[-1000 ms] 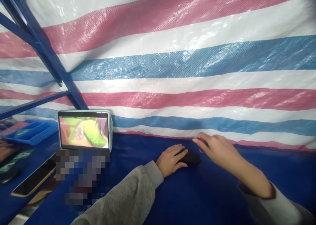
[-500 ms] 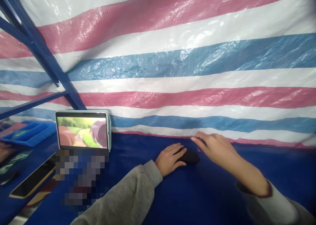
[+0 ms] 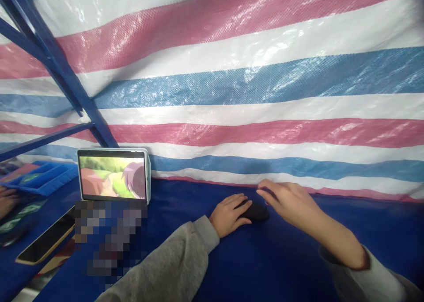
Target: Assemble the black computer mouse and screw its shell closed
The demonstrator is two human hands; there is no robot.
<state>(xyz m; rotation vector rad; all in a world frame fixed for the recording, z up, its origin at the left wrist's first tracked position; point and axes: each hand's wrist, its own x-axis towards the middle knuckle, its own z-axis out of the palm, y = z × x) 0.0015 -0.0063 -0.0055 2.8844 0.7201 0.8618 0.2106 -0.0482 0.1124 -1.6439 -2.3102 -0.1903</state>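
My left hand (image 3: 230, 215) is around the left end of a dark rounded object (image 3: 256, 210) on the blue table surface (image 3: 245, 262), its fingers along the far side and its thumb on the near side. To the right of that object, my right hand (image 3: 285, 200) is raised just above the table, with thumb and forefinger brought close together in a pinch. A tiny thing shows under its fingertips, too small to name. The right hand's other fingers are curled and partly hidden.
A tablet (image 3: 113, 176) showing a cartoon stands at the left, with a phone (image 3: 48, 238) and a blue tray (image 3: 49, 178) beyond it. Another person's hand (image 3: 7, 201) is at the far left edge. Striped sheeting (image 3: 232, 134) hangs behind.
The view has shifted slightly, moving everything a little to the right. The small reddish thing under my right fingertips shows less clearly. My left hand keeps its place on the dark object.
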